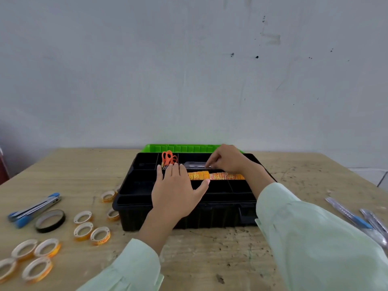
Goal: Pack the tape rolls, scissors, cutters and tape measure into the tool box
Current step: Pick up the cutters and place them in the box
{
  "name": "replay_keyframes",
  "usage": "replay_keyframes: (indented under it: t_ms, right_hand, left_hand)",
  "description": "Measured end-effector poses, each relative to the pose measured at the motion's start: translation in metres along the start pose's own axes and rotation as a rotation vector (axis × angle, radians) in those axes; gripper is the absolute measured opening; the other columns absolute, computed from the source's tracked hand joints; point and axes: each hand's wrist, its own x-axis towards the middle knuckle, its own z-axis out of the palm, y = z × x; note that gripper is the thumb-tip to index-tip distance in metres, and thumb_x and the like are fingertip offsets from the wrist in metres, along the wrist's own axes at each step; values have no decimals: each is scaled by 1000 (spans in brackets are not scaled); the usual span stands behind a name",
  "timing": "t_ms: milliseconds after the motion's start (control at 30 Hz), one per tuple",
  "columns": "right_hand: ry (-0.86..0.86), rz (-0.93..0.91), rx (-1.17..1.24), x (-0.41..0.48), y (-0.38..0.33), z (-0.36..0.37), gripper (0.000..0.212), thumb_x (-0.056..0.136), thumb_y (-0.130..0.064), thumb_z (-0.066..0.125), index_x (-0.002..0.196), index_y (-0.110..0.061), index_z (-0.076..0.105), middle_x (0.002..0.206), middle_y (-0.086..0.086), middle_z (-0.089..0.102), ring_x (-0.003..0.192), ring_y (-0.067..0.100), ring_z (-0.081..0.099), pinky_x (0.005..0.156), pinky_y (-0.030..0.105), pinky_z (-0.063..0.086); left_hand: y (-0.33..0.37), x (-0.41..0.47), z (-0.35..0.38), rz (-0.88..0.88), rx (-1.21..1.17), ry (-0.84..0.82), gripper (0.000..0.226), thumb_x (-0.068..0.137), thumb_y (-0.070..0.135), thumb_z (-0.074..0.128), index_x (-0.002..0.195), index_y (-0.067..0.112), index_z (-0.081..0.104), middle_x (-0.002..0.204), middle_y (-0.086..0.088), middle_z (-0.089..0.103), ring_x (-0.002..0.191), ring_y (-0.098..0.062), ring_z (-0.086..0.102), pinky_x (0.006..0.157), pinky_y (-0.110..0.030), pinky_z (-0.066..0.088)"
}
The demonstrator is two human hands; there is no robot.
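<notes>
Now R hand [227, 159] pinches cutter [196, 164], lying left-right.

One head-worn wide-angle view looks forward and down across the tabletop [210, 259], close, toward the wall [189, 70].

The place reads as a plain workroom or small workshop; a bare wooden table [210, 259] fills the foreground, its top scratched and flecked with dark stains; behind it rises a whitish painted wall [189, 80], scuffed, dotted with small dark holes and bearing a pale rectangular patch; a black tool box [210, 219] with a green lid [184, 148] sits open on the table, orange-handled scissors [169, 159] and a utility cutter [196, 164] in its far compartments; loose tape rolls [100, 243] and blue-ended cutters [33, 208] lie scattered on the wood beside it; such hand tools on a worn, marked bench against a rough wall point to practical work.
</notes>
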Motion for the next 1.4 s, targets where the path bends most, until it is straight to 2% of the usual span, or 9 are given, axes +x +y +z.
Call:
replay_keyframes:
  t_ms: [233, 400, 500, 633, 767, 967, 1133, 1300, 1400]
  right_hand:
    - [648, 129, 369, -63, 35, -34, 24, 84, -6, 60, 88, -25, 74, 81, 4, 72, 78, 17, 64, 76, 25, 48]
    - [803, 365, 376, -132, 83, -34, 22, 86, -4, 56, 95, -21, 67, 76, 4, 67, 74, 19, 60, 60, 22, 42]
    - [774, 567, 209, -160, 119, -28, 25, 87, -4, 51, 102, -19, 64, 77, 0, 63, 87, 25, 60, 66, 27, 39]
    - [476, 879, -39, -190, 167, -21, 41, 86, -4, 49, 126, -9, 53, 125, 13, 59, 119, 32, 49, 94, 38, 42]
    - [280, 1019, -225, -201, 183, -14, 33, 89, -5, 44, 121, -6, 53, 132, 16, 49, 131, 32, 35, 107, 45, 30]
    - [334, 964, -279, -198, 194, -14, 25, 87, -1, 48, 111, -5, 56, 116, 19, 56, 111, 35, 51, 95, 43, 40]
    - [670, 766, 153, -187, 174, -29, 47, 87, 2, 57, 132, -7, 46, 111, 15, 60, 106, 32, 55, 83, 36, 43]
    - [861, 407, 510, -173, 102, -50, 58, 80, -8, 74, 130, -14, 45, 93, -1, 66, 83, 7, 62, 64, 14, 46]
    - [847, 270, 696, -168, 72, -44, 62, 76, -11, 79, 127, -19, 45, 94, -1, 70, 87, 7, 67, 68, 15, 50]
  left_hand:
    - [17, 3, -9, 63, -36, -58, 92, 85, 72, 13, 150, 8, 16, 159, -8, 13, 147, -20, 6, 120, -46, -3]
    - [88, -3, -3, 289, -106, -26, 93, 82, 75, 11, 150, 12, 18, 159, -3, 14, 147, -16, 6, 120, -45, -5]
    - [115, -2, 3, 346, -71, -33, 95, 82, 76, 8, 150, 11, 16, 159, -5, 14, 147, -16, 6, 119, -47, -3]
    - [125, -3, 12, 351, 42, 2, 94, 82, 75, 5, 150, 11, 15, 158, -7, 16, 147, -19, 10, 119, -49, -2]
    - [124, -4, 15, 337, 37, 10, 90, 84, 73, 5, 150, 13, 14, 158, -8, 15, 147, -20, 9, 119, -48, -3]
    - [123, -4, 14, 336, 31, 15, 87, 85, 71, 8, 150, 13, 16, 158, -8, 17, 147, -20, 10, 119, -48, -3]
    - [124, -3, 9, 349, -44, 30, 88, 83, 72, 11, 148, 13, 23, 157, -6, 22, 146, -19, 13, 120, -45, -4]
    - [142, -4, -12, 386, -822, -26, 58, 94, 46, 44, 141, 12, 39, 143, 0, 44, 127, -8, 43, 107, -25, 34]
    - [156, 5, -23, 302, -1106, -108, 48, 94, 43, 49, 130, 12, 52, 124, -1, 60, 104, -6, 59, 93, -25, 48]
